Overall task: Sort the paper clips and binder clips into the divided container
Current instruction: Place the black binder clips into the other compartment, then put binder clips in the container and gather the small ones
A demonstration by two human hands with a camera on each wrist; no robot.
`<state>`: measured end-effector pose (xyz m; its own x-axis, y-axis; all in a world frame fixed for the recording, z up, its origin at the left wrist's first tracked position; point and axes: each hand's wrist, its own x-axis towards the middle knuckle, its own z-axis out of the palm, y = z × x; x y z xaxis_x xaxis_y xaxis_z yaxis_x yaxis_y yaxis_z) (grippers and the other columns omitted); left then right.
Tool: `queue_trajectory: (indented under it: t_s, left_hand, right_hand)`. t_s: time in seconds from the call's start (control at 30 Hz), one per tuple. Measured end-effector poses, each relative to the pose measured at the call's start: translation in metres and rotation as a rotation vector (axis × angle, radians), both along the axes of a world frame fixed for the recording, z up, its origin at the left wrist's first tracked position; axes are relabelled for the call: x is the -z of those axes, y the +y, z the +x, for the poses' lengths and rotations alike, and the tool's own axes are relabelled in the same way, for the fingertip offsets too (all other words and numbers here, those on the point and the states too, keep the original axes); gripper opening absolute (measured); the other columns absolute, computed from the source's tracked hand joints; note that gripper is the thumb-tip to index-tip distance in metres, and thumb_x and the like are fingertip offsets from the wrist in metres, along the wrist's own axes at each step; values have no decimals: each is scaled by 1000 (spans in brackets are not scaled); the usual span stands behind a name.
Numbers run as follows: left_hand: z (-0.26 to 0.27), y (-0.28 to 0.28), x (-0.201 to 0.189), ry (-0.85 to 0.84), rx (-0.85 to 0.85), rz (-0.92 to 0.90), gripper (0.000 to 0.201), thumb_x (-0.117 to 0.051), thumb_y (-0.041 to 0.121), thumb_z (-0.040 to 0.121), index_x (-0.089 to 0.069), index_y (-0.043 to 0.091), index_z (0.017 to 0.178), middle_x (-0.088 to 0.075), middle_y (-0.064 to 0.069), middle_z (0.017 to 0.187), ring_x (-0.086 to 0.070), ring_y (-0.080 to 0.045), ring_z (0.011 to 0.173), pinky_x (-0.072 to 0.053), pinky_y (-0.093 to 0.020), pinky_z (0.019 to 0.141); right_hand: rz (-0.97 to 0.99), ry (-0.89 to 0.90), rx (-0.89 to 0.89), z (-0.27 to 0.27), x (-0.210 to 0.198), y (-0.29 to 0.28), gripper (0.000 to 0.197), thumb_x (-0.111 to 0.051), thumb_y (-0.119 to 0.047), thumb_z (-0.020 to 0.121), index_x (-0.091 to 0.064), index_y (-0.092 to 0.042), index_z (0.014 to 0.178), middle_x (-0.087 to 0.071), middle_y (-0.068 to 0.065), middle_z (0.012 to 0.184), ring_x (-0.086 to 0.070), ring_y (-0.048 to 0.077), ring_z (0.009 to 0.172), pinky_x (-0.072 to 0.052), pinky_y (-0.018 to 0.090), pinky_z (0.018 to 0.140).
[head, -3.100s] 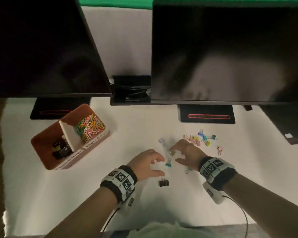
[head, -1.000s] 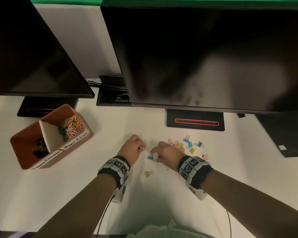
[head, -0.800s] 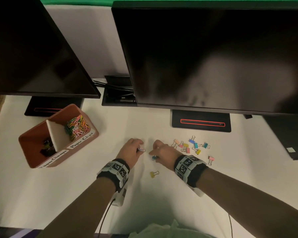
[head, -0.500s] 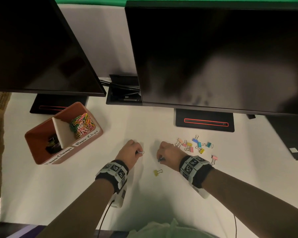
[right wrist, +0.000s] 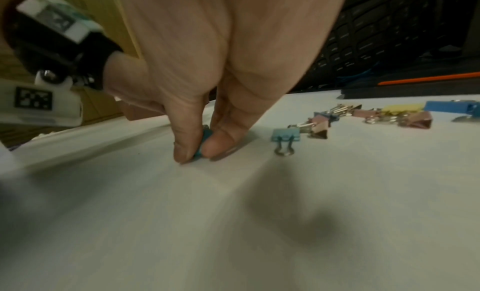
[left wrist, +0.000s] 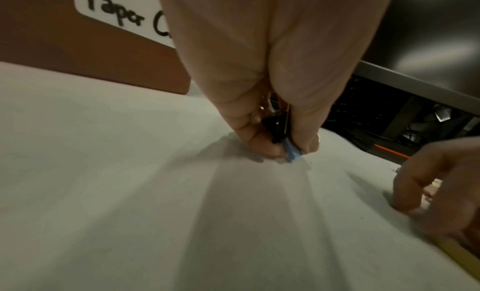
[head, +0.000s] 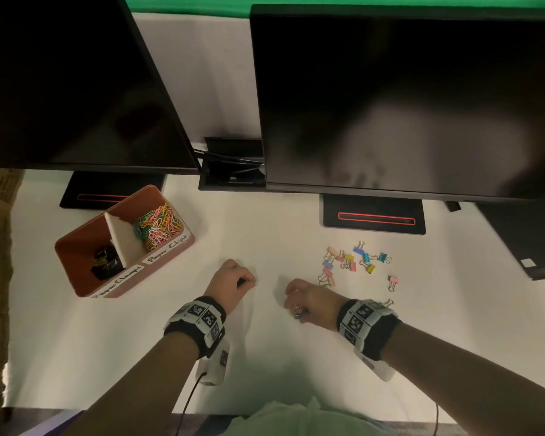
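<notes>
My left hand (head: 246,281) rests on the white table and pinches a black and a blue binder clip (left wrist: 291,154) between thumb and fingers. My right hand (head: 296,309), just to its right, pinches a teal binder clip (right wrist: 203,140) against the table. A light-blue clip (right wrist: 285,135) lies close beside that hand. Several coloured binder clips (head: 348,262) are scattered further right. The brown divided container (head: 76,247) stands at the left, with coloured paper clips (head: 158,225) in its right half and dark binder clips (head: 106,262) in its left half.
Two dark monitors (head: 390,105) overhang the back of the table on black stands (head: 373,218). A single pink clip (head: 392,282) lies apart at the right. A dark device (head: 523,243) sits at the far right edge.
My right hand took up the teal clip and drew back toward me, over the spot where a yellow clip lay; that clip no longer shows. My left hand kept its clips and barely moved.
</notes>
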<state>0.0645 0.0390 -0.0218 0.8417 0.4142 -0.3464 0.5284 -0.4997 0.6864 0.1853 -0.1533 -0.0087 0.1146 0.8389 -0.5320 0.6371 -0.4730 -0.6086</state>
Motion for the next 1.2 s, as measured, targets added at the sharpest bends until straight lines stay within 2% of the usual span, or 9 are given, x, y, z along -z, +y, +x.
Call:
queue_trajectory:
  t_s: [0.1, 0.3, 0.47, 0.53, 0.7, 0.87, 0.93, 1.03, 1.2]
  left_hand:
    - [-9, 5, -5, -7, -10, -45, 7, -66, 10, 82, -67, 5, 87, -57, -2, 92, -58, -18, 86, -45, -23, 85]
    - [-29, 18, -16, -2, -72, -145, 4, -66, 15, 83, -63, 17, 86, -67, 0, 88, -61, -14, 86, -48, -19, 82]
    - [-51, 33, -23, 41, -90, -185, 15, -63, 18, 85, -60, 19, 100, -63, 2, 86, -61, -15, 84, -50, -26, 82]
    - [-59, 40, -28, 64, -89, -217, 17, -62, 19, 86, -58, 22, 101, -62, 2, 83, -61, -16, 78, -52, -29, 75]
    - [-77, 64, -57, 144, -47, -289, 11, -57, 18, 89, -59, 23, 99, -62, 1, 83, -63, -14, 64, -47, -23, 51]
    - [-95, 107, -101, -92, -299, -171, 10, -54, 18, 91, -59, 22, 98, -65, -1, 84, -65, -14, 62, -49, -22, 49]
    - [-103, 126, -114, -203, -482, -95, 8, -51, 19, 92, -59, 20, 96, -65, -4, 88, -65, -16, 67, -54, -24, 51]
    - [-109, 149, -130, -279, -669, -34, 25, -39, 38, 96, -58, 22, 103, -65, -4, 95, -63, -18, 85, -53, -36, 74]
    - [-109, 151, -147, -240, -637, -224, 31, -18, 56, 95, -45, 42, 101, -52, 15, 89, -47, 6, 83, -37, -26, 80]
  right_hand:
    - [-2, -15, 38, -9, 6, 8, 45, -60, -2, 85, -54, -12, 128, -43, 5, 130, -53, 23, 109, -37, 18, 91]
    - [-60, -130, -45, -14, 3, 35, 25, -64, -10, 83, -64, -12, 108, -53, 10, 115, -53, 29, 106, -44, 34, 89]
    - [-98, -185, -138, -22, 0, 54, 17, -62, -17, 85, -67, -14, 100, -52, 6, 101, -52, 28, 102, -39, 29, 83]
    - [-101, -145, -130, -27, -2, 61, 17, -62, -15, 85, -67, -11, 100, -45, 3, 96, -54, 28, 99, -36, 24, 78]
    - [-2, -92, -87, -42, -22, 95, 18, -64, -16, 85, -68, -10, 102, -59, 9, 106, -56, 22, 94, -35, 19, 77]
    - [275, -77, -46, -68, -66, 181, 19, -66, -19, 84, -67, -11, 101, -60, 6, 102, -55, 19, 89, -37, 19, 77]
    - [380, -53, -12, -87, -79, 220, 19, -67, -19, 82, -66, -10, 99, -59, 4, 99, -51, 15, 84, -41, 24, 78]
    - [437, -30, 98, -116, -88, 269, 21, -64, -16, 84, -62, -12, 104, -62, 5, 100, -57, 17, 87, -48, 30, 82]
    - [365, 25, 200, -127, -80, 285, 41, -64, -18, 85, -50, -15, 123, -63, 6, 115, -61, 21, 101, -51, 38, 93]
